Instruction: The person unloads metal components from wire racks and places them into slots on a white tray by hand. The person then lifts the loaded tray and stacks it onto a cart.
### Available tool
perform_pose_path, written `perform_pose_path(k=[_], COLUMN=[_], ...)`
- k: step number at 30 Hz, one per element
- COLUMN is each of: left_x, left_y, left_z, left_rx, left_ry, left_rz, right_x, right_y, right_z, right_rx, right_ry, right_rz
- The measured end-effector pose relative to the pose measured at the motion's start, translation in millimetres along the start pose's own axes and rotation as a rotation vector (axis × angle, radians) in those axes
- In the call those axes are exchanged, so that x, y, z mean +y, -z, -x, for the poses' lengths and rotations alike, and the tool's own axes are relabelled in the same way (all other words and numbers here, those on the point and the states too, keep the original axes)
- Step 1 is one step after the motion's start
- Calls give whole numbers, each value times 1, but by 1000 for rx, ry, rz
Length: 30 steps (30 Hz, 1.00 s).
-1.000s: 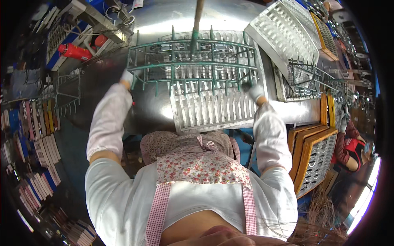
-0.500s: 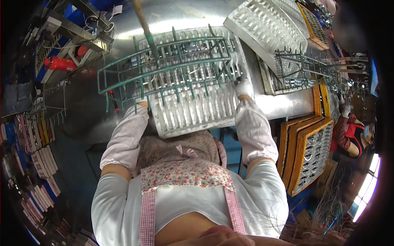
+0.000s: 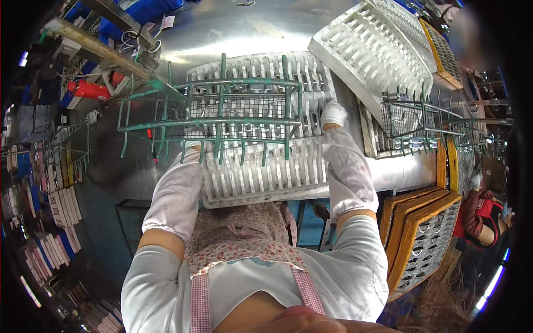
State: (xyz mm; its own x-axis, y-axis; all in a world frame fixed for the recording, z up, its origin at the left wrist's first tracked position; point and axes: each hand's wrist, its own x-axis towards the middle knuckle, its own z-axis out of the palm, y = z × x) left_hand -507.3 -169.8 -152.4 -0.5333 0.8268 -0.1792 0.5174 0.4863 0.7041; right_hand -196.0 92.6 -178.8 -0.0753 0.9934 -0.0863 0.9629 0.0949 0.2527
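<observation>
My left grip [image 3: 192,145] is at the lower edge of the green wire rack [image 3: 244,120], mostly hidden, so I cannot tell whether it is clamped. The rack spans above the slotted metal tray [image 3: 266,172] on the counter [image 3: 397,171]. My right grip [image 3: 333,114] is at the tray's right edge, its closure unclear.
</observation>
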Motion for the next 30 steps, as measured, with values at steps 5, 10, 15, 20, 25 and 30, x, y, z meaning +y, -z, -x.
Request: perform_pose_path(k=[5,10,15,20,25,30], left_x=[23,-11,-29,-39,24,63], left_y=[0,51,103,58,34,31], left_z=[-30,-29,23,65,103,107], left_rx=[-68,-134,-202,-296,-685,-951], left_ry=[131,273,388,737,727,545], left_rz=[206,379,558,1047,1278,1067], right_x=[2,3,18,44,14,-43], right_y=[24,-12,-15,-3,96,95], right_z=[15,18,9,29,156,251], right_rx=[-166,-116,-186,-315,-399,-304], right_ry=[-75,-207,-190,-215,-27,83], right_rz=[-480,-668,-736,-1023,-1544,-1679])
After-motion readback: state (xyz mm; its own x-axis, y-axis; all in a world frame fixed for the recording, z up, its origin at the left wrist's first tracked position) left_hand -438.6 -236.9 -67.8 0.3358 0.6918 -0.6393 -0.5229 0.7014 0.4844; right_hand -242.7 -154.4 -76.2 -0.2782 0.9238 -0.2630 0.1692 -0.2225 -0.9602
